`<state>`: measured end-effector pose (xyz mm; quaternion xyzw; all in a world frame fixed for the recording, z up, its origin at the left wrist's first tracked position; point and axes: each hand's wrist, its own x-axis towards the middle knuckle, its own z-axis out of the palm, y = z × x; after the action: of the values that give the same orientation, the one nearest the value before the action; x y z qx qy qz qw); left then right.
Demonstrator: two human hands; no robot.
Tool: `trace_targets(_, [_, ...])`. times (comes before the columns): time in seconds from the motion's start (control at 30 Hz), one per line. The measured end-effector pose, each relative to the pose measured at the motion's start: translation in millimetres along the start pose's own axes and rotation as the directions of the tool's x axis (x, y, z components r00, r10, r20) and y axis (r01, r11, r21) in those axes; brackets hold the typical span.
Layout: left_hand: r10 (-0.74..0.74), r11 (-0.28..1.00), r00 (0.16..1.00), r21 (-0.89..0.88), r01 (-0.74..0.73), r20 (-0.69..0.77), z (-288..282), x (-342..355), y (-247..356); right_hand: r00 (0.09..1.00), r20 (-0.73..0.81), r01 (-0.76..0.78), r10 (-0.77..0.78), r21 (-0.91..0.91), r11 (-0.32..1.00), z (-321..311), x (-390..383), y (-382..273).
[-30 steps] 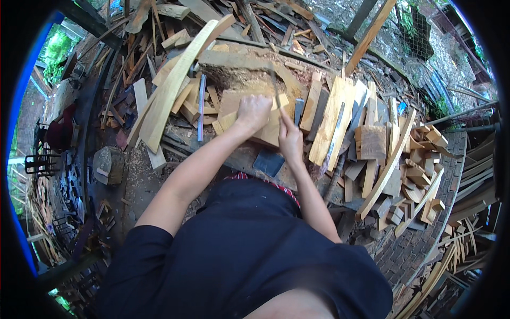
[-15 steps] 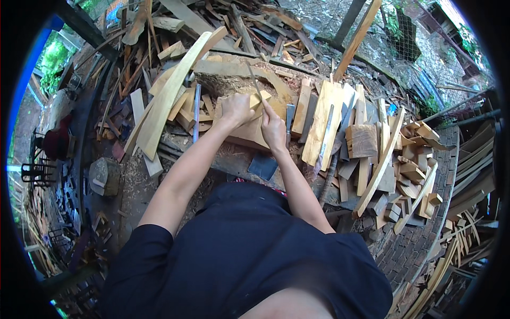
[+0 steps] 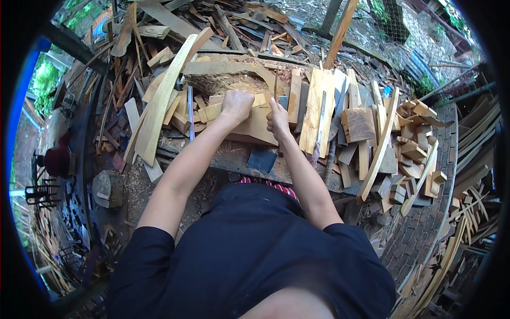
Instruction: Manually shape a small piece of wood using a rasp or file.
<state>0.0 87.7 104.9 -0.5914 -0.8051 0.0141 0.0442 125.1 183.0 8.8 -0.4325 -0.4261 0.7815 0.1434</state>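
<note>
My left hand [image 3: 238, 105] is closed in a fist around a short pale wooden block [image 3: 259, 100], one end of which sticks out to its right. Under it lies a larger, flat-topped wood block [image 3: 258, 126]. To the right, the fingers of my right hand [image 3: 277, 118] wrap round the lower end of a long knife [image 3: 275, 85], its narrow dark blade pointing up and away from me. The blade stands just right of the pale block, apart from it. My right fingers hide the handle.
A dark square plate [image 3: 262, 160] lies at the near bench edge. Long curved boards [image 3: 162, 106] lean at left beside a thin metal bar [image 3: 191, 114]. Pale planks [image 3: 317, 109] and a thick block [image 3: 360, 125] crowd the right, with piled offcuts [image 3: 417, 151] beyond.
The knife has swung from leaning left against the pale block to nearly upright, away from it. My right hand has shifted slightly right; my left hand keeps its grip.
</note>
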Motion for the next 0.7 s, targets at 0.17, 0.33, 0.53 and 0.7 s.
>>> trace_targets(0.17, [0.045, 0.999, 0.997, 0.013, -0.046, 0.058, 12, -2, 1, 0.996, -0.08, -0.042, 0.051, 0.114, 0.993, 50, 4, -10])
trace_targets(0.33, [-0.002, 0.994, 0.998, 0.112, -0.006, 0.07, -20, -23, -18, 0.988, -0.15, -0.004, 0.033, 0.188, 0.982, 45, 32, 2])
trace_targets(0.53, [-0.073, 0.997, 0.985, 0.001, 0.074, 0.159, -40, -18, -23, 0.922, -0.141, 0.279, -0.36, -0.401, 0.872, 35, 37, 16])
trace_targets(0.7, [-0.144, 0.989, 0.97, 0.016, 0.144, 0.196, -44, -4, -21, 0.687, 0.175, 0.596, -0.705, -0.691, 0.409, 44, -70, 11])
